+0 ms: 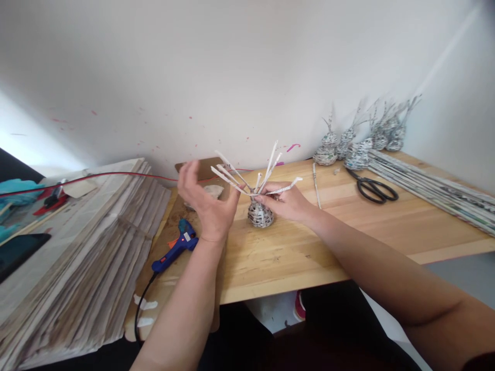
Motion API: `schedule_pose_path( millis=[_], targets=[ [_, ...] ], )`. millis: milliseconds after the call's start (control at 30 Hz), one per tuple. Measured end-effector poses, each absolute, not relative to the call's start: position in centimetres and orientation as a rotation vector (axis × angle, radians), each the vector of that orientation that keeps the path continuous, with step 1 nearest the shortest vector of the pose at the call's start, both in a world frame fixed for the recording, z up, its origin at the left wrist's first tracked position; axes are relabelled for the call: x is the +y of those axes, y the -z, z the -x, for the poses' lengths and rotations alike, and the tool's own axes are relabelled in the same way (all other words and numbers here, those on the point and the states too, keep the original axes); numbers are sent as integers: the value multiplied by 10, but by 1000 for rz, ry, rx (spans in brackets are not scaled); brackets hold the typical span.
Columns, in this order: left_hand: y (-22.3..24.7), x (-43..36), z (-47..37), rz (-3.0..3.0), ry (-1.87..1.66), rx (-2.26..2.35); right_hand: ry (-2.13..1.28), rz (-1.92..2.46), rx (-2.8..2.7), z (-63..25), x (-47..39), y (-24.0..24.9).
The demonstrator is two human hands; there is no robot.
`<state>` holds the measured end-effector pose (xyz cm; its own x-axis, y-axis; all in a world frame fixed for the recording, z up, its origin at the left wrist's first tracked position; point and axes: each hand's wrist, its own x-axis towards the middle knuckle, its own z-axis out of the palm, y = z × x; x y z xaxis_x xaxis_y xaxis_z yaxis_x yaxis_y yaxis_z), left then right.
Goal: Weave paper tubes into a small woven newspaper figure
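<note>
One small woven-newspaper vessel (260, 214), upright at the table (270, 263), pinched at the neck by the right hand (286, 201), paper spokes (270, 165) splayed above; left hand (211, 208) spread loose, thumb beside the spokes; blue glue gun (176, 251) to the left.

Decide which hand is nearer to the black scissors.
Right. The right hand, at the neck of the woven piece, is left of the black scissors; the left hand is farther left.

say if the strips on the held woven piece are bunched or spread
Spread: the strips fan out above the woven piece, pointing different ways.
</note>
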<state>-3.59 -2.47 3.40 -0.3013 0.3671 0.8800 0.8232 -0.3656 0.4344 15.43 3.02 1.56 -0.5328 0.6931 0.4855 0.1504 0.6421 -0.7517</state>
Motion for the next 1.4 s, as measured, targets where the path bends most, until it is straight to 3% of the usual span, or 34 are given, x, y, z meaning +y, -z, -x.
schedule_pose_path(
  millis=[267, 433, 533, 867, 1067, 1200, 1400],
  targets=[
    [-22, -22, 24, 2011, 2261, -1549, -841, 704, -2036, -154, 31, -14],
    [-19, -22, 21, 2447, 2099, -1636, -881, 626, -2012, -153, 32, -13],
    [-19, -23, 21, 2361, 2035, -1636, -849, 611, -2044, -154, 31, -14],
    [-11, -14, 25, 1995, 2611, -1764, -1060, 764, -1922, -154, 32, -13],
    [-12, -16, 18, 2086, 2856, -1507, -1126, 800, -1855, -153, 32, -13],
    [-17, -25, 14, 2135, 2643, -1282, -1118, 826, -1852, -153, 32, -16],
    [-23, -32, 22, 2173, 1713, -1219, -1122, 813, -1852, -154, 31, -17]
  ],
)
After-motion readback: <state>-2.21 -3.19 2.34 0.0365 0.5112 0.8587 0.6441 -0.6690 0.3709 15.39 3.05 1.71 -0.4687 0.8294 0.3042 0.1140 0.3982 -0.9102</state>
